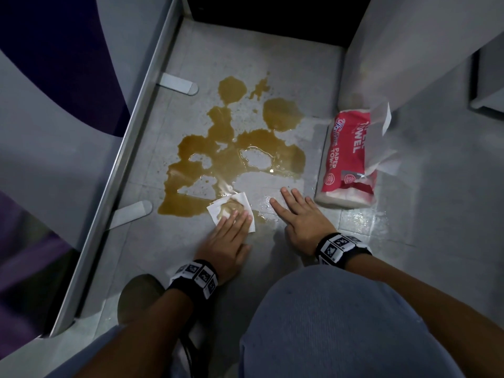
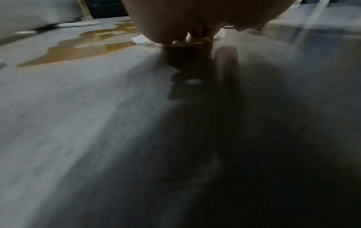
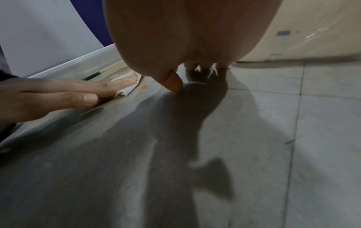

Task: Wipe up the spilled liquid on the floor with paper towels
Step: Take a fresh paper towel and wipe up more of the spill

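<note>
A wide brown spill (image 1: 231, 148) spreads over the grey tiled floor (image 1: 300, 77). At its near edge lies a folded white paper towel (image 1: 231, 207), stained brown in the middle. My left hand (image 1: 231, 227) presses flat on the towel with straight fingers. In the left wrist view the paper towel (image 2: 139, 40) peeks out from under the left hand (image 2: 187, 38), beside the spill (image 2: 82, 46). My right hand (image 1: 296, 211) rests flat on the wet floor just right of the towel, fingers spread, holding nothing. The right wrist view shows the right hand (image 3: 195, 67) and the left hand (image 3: 78, 91) on the towel (image 3: 126, 91).
A red paper towel pack (image 1: 347, 159) with torn clear wrap lies on the floor to the right, against a pale wall panel (image 1: 409, 50). A metal partition base (image 1: 131, 148) with two flat feet (image 1: 178, 84) borders the spill's left side. My knee (image 1: 341, 323) is at the bottom.
</note>
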{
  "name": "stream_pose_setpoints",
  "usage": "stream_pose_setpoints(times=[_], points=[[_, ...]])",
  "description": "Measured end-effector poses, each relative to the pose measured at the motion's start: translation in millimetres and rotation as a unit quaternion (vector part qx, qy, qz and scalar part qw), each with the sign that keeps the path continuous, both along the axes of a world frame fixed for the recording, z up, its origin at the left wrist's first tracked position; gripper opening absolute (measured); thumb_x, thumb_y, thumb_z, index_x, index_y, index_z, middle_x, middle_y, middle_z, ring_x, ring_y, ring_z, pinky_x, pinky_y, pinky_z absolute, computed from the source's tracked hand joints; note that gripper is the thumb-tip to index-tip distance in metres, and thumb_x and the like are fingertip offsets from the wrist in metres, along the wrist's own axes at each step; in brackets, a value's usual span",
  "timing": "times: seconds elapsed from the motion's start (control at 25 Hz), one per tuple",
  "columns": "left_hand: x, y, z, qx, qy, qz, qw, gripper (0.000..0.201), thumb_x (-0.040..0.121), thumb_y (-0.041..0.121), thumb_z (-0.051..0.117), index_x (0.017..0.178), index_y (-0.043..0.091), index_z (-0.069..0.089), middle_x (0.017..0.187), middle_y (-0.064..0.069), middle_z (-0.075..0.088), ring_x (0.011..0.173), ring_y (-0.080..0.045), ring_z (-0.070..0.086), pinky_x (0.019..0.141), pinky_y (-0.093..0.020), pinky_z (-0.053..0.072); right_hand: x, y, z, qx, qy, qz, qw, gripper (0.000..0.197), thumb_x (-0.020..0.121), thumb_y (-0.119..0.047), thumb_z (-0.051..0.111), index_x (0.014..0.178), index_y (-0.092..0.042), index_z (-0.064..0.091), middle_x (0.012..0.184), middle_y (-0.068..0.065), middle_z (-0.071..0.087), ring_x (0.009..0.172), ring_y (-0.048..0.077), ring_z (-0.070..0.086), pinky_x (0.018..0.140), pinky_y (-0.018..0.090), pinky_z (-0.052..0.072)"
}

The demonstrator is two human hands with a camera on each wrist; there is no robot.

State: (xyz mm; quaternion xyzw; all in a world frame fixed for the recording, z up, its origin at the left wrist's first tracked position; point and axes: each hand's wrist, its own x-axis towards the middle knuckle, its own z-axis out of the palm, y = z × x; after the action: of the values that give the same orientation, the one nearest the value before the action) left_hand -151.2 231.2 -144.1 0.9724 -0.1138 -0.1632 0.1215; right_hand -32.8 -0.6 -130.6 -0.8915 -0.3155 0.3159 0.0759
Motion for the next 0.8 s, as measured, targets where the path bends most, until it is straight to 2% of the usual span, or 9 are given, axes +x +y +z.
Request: stream_pose_setpoints(times=[0.2,0.32,0.4,0.52,0.6,0.72,0.8], points=[[1.1,-4.7,1.9,0.012,0.027,0.005,1.0,0.065,0.099,0.043,0.036,0.157,0.018,0.019,0.164,-0.002,0.014,0.152,-0.023,0.008,0.123,-0.042,0.01,-0.9,0.0,-0.7,0.003,-0.003,-0.001,1.0,0.076,0.089,-0.028,0.026,0.159,-0.035,0.0,0.166,0.002,-0.016,0.153,0.025,-0.015,0.121,0.041,-0.009],[2.7,-9.5,5.1,0.019,0.059,0.025,0.998,0.065,0.099,0.046,0.031,0.157,0.022,0.015,0.165,-0.001,0.011,0.152,-0.022,0.005,0.122,-0.044,0.009,-2.2,0.2,-1.6,0.003,-0.007,-0.007,1.0,0.076,0.088,-0.028,0.025,0.159,-0.035,0.0,0.166,0.002,-0.016,0.153,0.024,-0.015,0.121,0.041,-0.01],[8.0,-16.2,5.9,0.026,0.078,0.045,0.996,0.066,0.1,0.049,0.025,0.158,0.024,0.006,0.165,0.0,0.003,0.152,-0.022,-0.002,0.123,-0.045,0.004,-3.0,1.5,-1.7,0.0,-0.009,-0.006,1.0,0.075,0.088,-0.029,0.024,0.159,-0.036,-0.001,0.166,0.002,-0.016,0.153,0.024,-0.015,0.121,0.042,-0.009],[18.7,-28.7,4.5,0.025,0.096,0.09,0.991,0.064,0.101,0.048,0.016,0.156,0.027,-0.008,0.163,0.002,-0.014,0.15,-0.021,-0.016,0.12,-0.04,-0.014,-3.9,3.2,0.3,-0.003,-0.008,-0.012,1.0,0.075,0.088,-0.031,0.022,0.159,-0.036,0.0,0.166,0.002,-0.015,0.153,0.024,-0.014,0.123,0.043,-0.007],[23.2,-35.4,6.4,0.012,0.107,0.126,0.986,0.063,0.101,0.047,0.013,0.156,0.027,-0.009,0.163,0.002,-0.015,0.15,-0.02,-0.017,0.118,-0.039,-0.015,-3.9,4.3,2.4,-0.005,-0.005,-0.014,1.0,0.074,0.088,-0.031,0.021,0.159,-0.036,0.0,0.166,0.002,-0.015,0.153,0.024,-0.014,0.123,0.043,-0.006],[33.4,-37.4,9.5,-0.009,0.123,0.169,0.978,0.062,0.101,0.047,0.011,0.157,0.027,-0.008,0.162,0.004,-0.017,0.15,-0.02,-0.018,0.121,-0.042,-0.011,-4.1,4.3,4.2,-0.006,-0.001,-0.017,1.0,0.074,0.088,-0.031,0.02,0.159,-0.036,0.0,0.166,0.002,-0.015,0.153,0.024,-0.013,0.123,0.043,-0.006],[53.2,-34.0,11.0,-0.032,0.121,0.216,0.968,0.061,0.102,0.046,0.01,0.157,0.026,-0.008,0.161,0.004,-0.019,0.149,-0.019,-0.019,0.12,-0.041,-0.014,-2.8,4.8,5.2,0.001,0.003,-0.019,1.0,0.074,0.088,-0.031,0.02,0.159,-0.036,-0.001,0.166,0.001,-0.016,0.153,0.023,-0.014,0.123,0.043,-0.006]])
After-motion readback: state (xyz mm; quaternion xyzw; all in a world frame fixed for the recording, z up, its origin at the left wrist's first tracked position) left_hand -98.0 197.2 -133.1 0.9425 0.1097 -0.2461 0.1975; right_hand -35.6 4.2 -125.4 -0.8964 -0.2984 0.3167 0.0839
